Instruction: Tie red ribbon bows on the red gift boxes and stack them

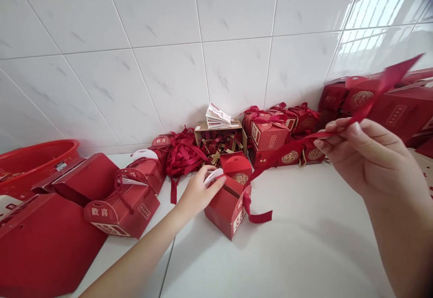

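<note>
Closest to the camera is the right hand (368, 149), with its thumb and fingers pinching a shiny red ribbon (370, 95). One end sticks up past the fingers. From this hand, the ribbon runs across toward the left hand and down to a small red gift box (221, 208). A short tail of it hangs off the box and bends out over the white tabletop (304, 226).

The left hand (203, 189) pinches the top of that box, with the thumb and fingers by a white flap (212, 177). The box sits on the tabletop, just under the left hand.

Just past the left hand are a pile of red ribbons (186, 151) and a cardboard box (199, 135) with white cards (218, 115) on top. Between the hands, farther back, are red boxes with bows (270, 133). Left of the left hand sit boxes with rope handles (126, 203), then a red tub (67, 153). Behind everything is a white tile wall (169, 63).
</note>
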The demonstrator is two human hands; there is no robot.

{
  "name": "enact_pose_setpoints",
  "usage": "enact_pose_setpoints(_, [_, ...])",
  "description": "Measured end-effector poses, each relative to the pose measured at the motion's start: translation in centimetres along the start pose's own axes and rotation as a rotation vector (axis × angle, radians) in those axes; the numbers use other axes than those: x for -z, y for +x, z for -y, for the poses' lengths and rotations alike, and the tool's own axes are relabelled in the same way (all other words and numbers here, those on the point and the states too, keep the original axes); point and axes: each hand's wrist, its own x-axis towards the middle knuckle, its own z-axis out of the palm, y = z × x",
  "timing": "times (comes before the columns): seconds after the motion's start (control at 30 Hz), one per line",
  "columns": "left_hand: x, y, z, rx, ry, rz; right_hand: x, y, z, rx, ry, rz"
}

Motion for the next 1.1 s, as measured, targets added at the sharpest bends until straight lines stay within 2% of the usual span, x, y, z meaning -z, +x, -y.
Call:
enact_pose_setpoints(0.13, [-1.0, -0.2, 0.5, -0.045, 0.117, -0.044, -0.3, -0.6, 0.7, 0.096, 0.012, 0.033])
enact_pose_setpoints(0.23, [-1.1, -0.8, 0.3, -0.046, 0.184, -0.007, -1.0, -1.1, 1.4, 0.105, -0.005, 0.032])
enact_pose_setpoints(0.37, [-1.5, -2.5, -1.1, -0.077, 0.247, 0.054, -3.0, -2.9, 1.6, 0.022, -0.028, -0.024])
enact_pose_setpoints(0.47, [-2.0, -3.9, -2.2, -0.099, 0.220, 0.087, -5.0, -4.9, 0.6, -0.116, -0.022, 0.103])
enact_pose_setpoints(0.53, [-2.4, -4.7, -2.7, -0.080, 0.150, 0.138, -6.4, -6.3, -0.7, -0.214, -0.029, 0.238])
enact_pose_setpoints(0.63, [-2.6, -5.2, -3.0, -0.041, -0.066, 0.237, -7.8, -7.5, -2.9, -0.319, -0.003, 0.404])
enact_pose_setpoints(0.77, [-1.9, -4.5, -3.1, 0.135, -0.390, 0.373, -8.1, -7.7, -4.5, -0.377, 0.023, 0.397])
enact_pose_setpoints(0.9, [-0.6, -3.2, -2.9, 0.353, -0.582, 0.478, -7.3, -7.2, -3.9, -0.375, -0.129, 0.364])
enact_pose_setpoints(1.03, [0.1, -2.5, -2.3, 0.398, -0.661, 0.560, -6.9, -6.8, -2.7, -0.660, -0.267, 0.548])
enact_pose_setpoints(1.1, [0.4, -2.3, -2.1, 0.399, -0.676, 0.621, -6.9, -6.6, -2.4, -0.738, -0.316, 0.600])
